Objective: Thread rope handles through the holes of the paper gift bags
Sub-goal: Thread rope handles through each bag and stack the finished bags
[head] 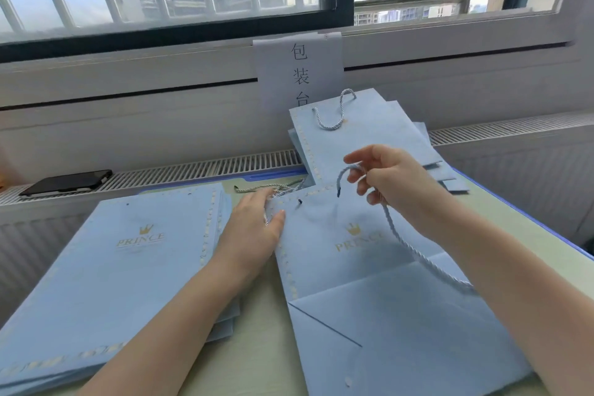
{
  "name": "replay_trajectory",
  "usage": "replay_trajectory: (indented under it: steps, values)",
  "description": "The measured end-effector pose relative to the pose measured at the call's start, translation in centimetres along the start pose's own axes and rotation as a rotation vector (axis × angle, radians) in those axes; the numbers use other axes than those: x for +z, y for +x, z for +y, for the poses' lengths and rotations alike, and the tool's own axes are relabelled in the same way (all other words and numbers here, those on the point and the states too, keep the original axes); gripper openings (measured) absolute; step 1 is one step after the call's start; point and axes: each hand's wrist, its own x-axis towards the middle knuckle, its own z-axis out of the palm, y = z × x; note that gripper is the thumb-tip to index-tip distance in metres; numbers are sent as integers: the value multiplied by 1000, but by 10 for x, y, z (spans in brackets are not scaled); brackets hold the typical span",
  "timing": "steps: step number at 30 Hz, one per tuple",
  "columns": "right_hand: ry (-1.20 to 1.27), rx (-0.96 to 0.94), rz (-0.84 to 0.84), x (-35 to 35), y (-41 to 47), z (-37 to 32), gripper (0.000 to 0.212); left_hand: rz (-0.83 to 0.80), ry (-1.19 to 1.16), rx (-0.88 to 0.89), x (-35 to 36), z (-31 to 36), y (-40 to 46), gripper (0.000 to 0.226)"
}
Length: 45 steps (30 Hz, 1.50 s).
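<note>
Flat blue gift bag (pixel 369 299), nearest, lying on the pale tabletop (pixel 257 347), PRINCE logo up. Left hand (pixel 254 228): fingers straight, grip spread, pressing the bag's upper left corner. Right hand (pixel 385 177): grip pinching a twisted rope handle (pixel 408 244) above the bag's top edge, dark tip hanging near a hole. Stack of unthreaded bags (pixel 112 267) at left. Loose ropes (pixel 273 187) behind the left hand. Finished bags (pixel 369 135) beyond. Phone (pixel 67 182) on the sill.
</note>
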Motion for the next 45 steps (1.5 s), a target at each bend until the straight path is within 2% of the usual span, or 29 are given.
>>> replay_trajectory:
  steps: [2,4,8,11,15,19,25,29,34,38,41,45]
  values:
    - [-79,102,-30,4,1,6,32,51,3,26,0,1,0,37]
    - [-196,98,-60,8,0,12,19,63,37,56,1,1,-1,33]
    - [-409,-122,-61,17,-4,21,4,79,100,97,2,1,-1,31]
    - [-524,-217,-52,26,-6,22,12,133,95,142,1,2,-2,28]
    - [-435,-227,-32,31,-8,22,9,178,88,180,1,3,-2,20]
    - [-395,-293,-45,30,-7,22,29,140,-100,95,-4,9,-2,14]
    - [-254,-289,-53,38,-4,19,18,75,-402,-18,-11,12,-1,7]
    - [-341,-328,-70,42,5,7,11,69,-585,-67,-18,16,-2,6]
    - [-525,-492,-40,48,10,1,4,8,-791,-172,-21,17,-3,11]
    - [-586,-639,-9,46,6,7,2,5,-826,-159,-23,20,-3,6]
    - [-710,-738,11,46,2,8,11,9,-848,-134,-25,22,-5,5]
    - [-749,-749,-20,47,-2,5,17,33,-835,-82,-29,22,-6,10]
